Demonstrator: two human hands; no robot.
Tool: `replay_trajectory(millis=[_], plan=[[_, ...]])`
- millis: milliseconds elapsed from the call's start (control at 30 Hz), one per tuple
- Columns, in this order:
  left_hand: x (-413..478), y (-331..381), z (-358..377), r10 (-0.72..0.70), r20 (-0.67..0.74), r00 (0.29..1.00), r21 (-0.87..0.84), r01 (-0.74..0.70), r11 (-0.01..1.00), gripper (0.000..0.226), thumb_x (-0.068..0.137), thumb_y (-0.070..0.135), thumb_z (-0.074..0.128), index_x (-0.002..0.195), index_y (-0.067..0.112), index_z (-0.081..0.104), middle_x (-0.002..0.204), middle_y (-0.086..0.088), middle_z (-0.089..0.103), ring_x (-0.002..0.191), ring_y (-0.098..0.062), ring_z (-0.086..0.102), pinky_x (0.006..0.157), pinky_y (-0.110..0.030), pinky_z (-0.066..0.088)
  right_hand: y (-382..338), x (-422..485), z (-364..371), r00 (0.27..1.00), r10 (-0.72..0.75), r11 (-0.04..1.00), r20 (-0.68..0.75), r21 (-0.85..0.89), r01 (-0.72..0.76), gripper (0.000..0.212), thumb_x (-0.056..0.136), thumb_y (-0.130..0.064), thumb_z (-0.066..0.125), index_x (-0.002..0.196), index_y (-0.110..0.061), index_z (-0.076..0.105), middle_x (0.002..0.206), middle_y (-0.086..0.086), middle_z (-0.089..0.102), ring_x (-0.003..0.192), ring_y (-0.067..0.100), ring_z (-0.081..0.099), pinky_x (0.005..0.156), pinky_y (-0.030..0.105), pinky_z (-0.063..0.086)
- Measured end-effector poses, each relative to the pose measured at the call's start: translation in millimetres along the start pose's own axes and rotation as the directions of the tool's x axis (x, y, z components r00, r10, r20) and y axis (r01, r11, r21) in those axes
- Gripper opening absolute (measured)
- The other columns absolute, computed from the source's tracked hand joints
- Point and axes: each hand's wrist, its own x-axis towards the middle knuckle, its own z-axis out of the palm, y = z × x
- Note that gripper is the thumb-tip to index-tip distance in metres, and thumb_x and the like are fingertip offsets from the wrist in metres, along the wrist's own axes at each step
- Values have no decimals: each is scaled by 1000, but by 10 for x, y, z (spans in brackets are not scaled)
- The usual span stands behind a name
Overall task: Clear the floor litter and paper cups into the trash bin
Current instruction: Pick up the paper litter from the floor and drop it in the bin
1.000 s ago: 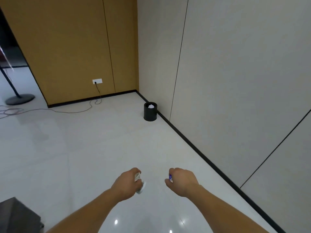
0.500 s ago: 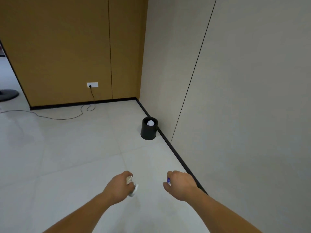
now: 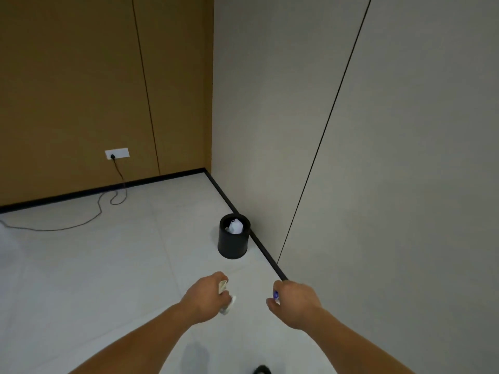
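The floor (image 3: 108, 265) is smooth pale tile with a faint sheen. The bin (image 3: 232, 245) looks like matt black plastic, crumpled white paper (image 3: 236, 226) inside. The left hand (image 3: 206, 295) grips creased paper scraps (image 3: 223, 286); the blue-marked bit (image 3: 275, 295) in the right hand (image 3: 295, 303) is unclear.

No readable text, label, brand or number on any surface in view

A white socket plate (image 3: 117, 153) sits low on the ochre panelled wall (image 3: 67, 90), with a black cable (image 3: 100, 209) plugged into it and trailing in loops across the pale tiled floor (image 3: 81, 279). Black skirting (image 3: 162, 178) lines the wall bases. The grey-white wall (image 3: 405, 130) carries thin dark seams.
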Motion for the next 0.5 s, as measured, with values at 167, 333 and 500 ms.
replay_trajectory(millis=[167,333,500], plan=[[1326,188,-333,-38,-20,999,15,38,999,37,90,35,55,125,24,50,117,-2,59,98,-18,57,82,-26,46,341,1477,-313,999,-35,999,4,25,35,34,96,-47,42,109,-17,55,108,4,61,95,25,61,75,29,43],[2429,438,-759,-72,-49,996,23,73,997,37,91,35,55,126,24,49,116,-2,61,100,-20,58,82,-26,46,639,2675,-801,996,-84,995,0,46,84,35,97,-46,42,113,-17,54,113,5,60,97,26,61,81,29,46],[3427,501,-972,-90,12,996,-19,90,996,34,91,34,56,121,19,51,113,-4,61,100,-21,58,84,-28,46,848,3660,-990,993,-102,995,54,22,101,38,98,-47,42,119,-17,52,116,6,58,101,25,60,82,29,46]])
